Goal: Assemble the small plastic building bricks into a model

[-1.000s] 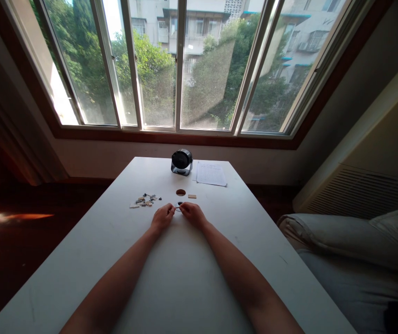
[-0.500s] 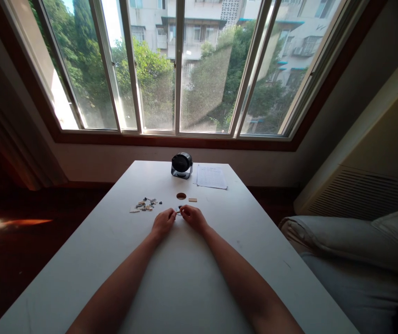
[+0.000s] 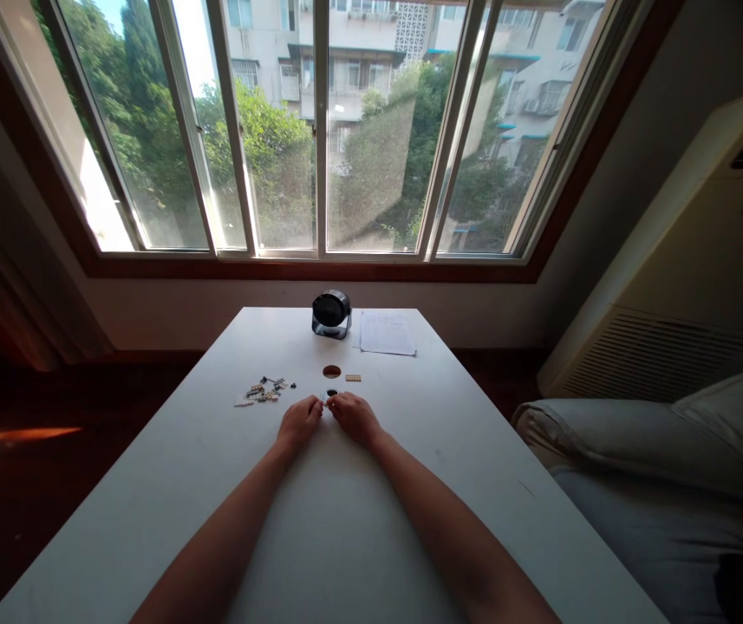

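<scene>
Above the middle of the white table (image 3: 371, 520), my left hand (image 3: 301, 419) and my right hand (image 3: 354, 417) meet almost fingertip to fingertip. The fingers of both are closed in a pinch. Something small and pale shows between them, too tiny to name. A small dark round piece (image 3: 332, 393) sits just beyond my right fingertips; whether I touch it cannot be told. To the left of my left hand lies a loose pile of small building-block pieces (image 3: 267, 390), tan, white and dark. A flat tan studded plate (image 3: 353, 378) rests beyond my right hand.
A round hole (image 3: 331, 372) pierces the tabletop past my hands. Near the far edge stand a black round device on a bracket (image 3: 331, 313) and printed paper sheets (image 3: 387, 334). A grey sofa (image 3: 631, 442) is on the right, and a window (image 3: 371, 173) lies ahead.
The view has shifted slightly, so everything sits a little further left and lower. My hands stay together; the tan strip seen between the fingertips earlier now shows less.
</scene>
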### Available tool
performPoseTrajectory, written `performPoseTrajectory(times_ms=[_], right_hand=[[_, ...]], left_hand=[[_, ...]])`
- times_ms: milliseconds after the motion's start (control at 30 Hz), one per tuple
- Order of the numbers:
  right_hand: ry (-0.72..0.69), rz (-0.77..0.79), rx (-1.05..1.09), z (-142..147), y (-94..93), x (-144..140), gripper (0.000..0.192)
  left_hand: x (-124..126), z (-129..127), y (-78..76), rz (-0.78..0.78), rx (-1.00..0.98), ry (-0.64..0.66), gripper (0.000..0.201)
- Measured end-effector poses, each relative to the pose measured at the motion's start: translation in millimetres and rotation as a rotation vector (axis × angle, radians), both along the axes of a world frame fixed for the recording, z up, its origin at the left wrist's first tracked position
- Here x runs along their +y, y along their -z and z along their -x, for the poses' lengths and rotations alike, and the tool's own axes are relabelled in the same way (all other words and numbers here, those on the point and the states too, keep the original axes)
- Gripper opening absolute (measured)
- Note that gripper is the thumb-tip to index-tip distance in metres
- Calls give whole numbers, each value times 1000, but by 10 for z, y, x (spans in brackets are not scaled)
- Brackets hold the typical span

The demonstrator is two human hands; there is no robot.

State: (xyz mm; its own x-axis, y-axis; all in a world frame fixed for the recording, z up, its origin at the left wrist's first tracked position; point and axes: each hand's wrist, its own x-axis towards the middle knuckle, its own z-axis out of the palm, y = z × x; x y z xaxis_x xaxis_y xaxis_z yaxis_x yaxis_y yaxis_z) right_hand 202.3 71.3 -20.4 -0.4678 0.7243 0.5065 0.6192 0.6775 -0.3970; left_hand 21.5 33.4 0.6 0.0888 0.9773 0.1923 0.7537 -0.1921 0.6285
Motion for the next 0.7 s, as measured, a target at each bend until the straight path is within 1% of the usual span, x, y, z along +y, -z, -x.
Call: performPoseTrajectory(times_ms=[100, 200, 300, 400, 533, 700], right_hand=[[18, 6, 24, -19, -19, -19, 17], [-6, 28, 59, -53, -35, -22, 17], [-5, 58, 118, -88, -42, -10, 18], [6, 75, 164, -106, -40, 5, 17], [-9, 98, 177, -103, -33, 7, 16], [-15, 139, 168, -102, -43, -3, 18]], left_hand=[[-4, 5, -21, -7, 3, 9, 39], [-5, 12, -37, -9, 4, 20, 41], [-1, 19, -38, -31, -6, 30, 37], [7, 26, -19, -31, -15, 11, 31], [17, 37, 26, -78, -52, 19, 23], [43, 46, 80, -106, -70, 28, 21]])
